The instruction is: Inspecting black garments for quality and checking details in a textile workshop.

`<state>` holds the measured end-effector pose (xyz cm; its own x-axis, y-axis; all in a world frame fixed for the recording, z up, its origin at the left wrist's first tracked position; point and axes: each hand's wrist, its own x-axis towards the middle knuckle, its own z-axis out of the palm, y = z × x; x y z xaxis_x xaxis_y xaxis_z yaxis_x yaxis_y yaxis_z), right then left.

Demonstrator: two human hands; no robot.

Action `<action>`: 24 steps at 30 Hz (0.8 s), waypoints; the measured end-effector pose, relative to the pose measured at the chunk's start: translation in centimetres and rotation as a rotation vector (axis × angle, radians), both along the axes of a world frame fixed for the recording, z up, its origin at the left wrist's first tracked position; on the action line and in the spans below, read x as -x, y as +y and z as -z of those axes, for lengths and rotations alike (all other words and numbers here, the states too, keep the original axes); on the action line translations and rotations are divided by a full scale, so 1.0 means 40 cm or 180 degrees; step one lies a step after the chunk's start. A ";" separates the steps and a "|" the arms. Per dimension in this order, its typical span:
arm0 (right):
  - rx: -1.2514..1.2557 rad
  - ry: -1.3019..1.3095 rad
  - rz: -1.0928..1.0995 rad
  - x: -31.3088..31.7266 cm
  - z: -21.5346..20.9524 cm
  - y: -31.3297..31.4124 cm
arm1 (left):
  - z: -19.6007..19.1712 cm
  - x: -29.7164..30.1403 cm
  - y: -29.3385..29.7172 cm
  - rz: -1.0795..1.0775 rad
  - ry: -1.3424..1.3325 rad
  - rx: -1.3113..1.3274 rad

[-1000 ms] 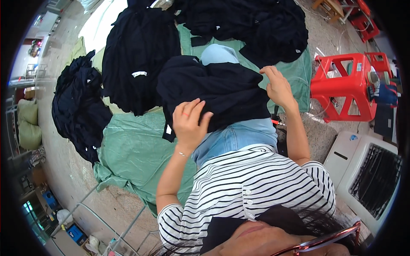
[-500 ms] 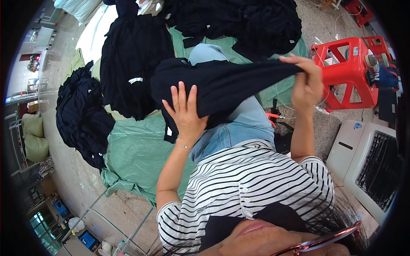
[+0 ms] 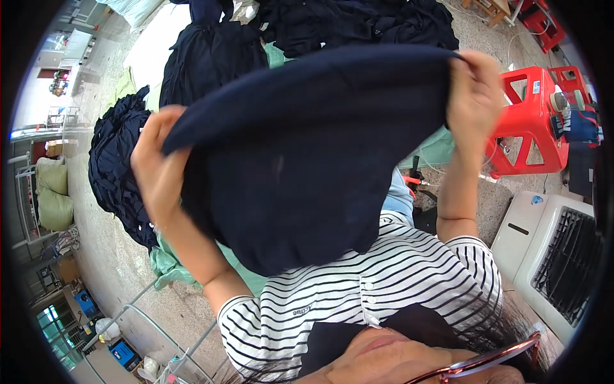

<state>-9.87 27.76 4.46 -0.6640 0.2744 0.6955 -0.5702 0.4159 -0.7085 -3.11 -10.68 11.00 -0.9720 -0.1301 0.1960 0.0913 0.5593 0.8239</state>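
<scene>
From where I stand, with twelve straight ahead of the wearer, a dark navy garment (image 3: 300, 160) is up in the air at the middle of the clock, above the lap and in front of the chest. Its top edge bows upward between two raised hands, and the lower part hangs down over the front of a striped shirt (image 3: 390, 281), which spreads at five to six o'clock. The cloth is a bit blurred.

The left hand (image 3: 160, 163), at nine o'clock, has its fingers clamped on the garment's edge; the right hand (image 3: 474, 102), at two, has its fingers clamped on the other upper corner, though blur softens them.

A patch of light-blue jeans (image 3: 400, 198) peeks out at four. A green sheet (image 3: 441, 147) shows at three and again around eight.

Further out lie heaps of similar dark clothing: a crumpled heap (image 3: 121, 169) at nine, a flatter pile (image 3: 208, 61) near eleven and a wide pile (image 3: 358, 25) between twelve and one. A white sheet (image 3: 150, 61) lies at ten.

A red plastic stool (image 3: 526, 137) stands between two and three, a pale boxy machine (image 3: 518, 228) with a dark grille at four, and a thin metal frame (image 3: 155, 324) at seven.
</scene>
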 end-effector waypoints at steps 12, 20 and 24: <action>-0.1018 -0.1919 -0.1583 -0.099 0.326 -0.032 | 0.460 -0.066 0.218 -0.0106 0.1140 0.1155; -0.2168 -0.1099 -0.1693 -0.117 0.362 -0.087 | 0.550 -0.150 0.278 -0.0498 0.0527 0.2149; -0.0954 -0.0465 -0.1226 -0.096 0.258 -0.086 | 0.552 -0.141 0.284 -0.0901 0.0807 0.1874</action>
<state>-6.02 24.32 -5.86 -0.7739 -0.2070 0.5985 -0.6261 0.3921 -0.6740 2.52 0.67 -11.09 -0.8313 -0.1741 0.5278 0.0255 0.9367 0.3491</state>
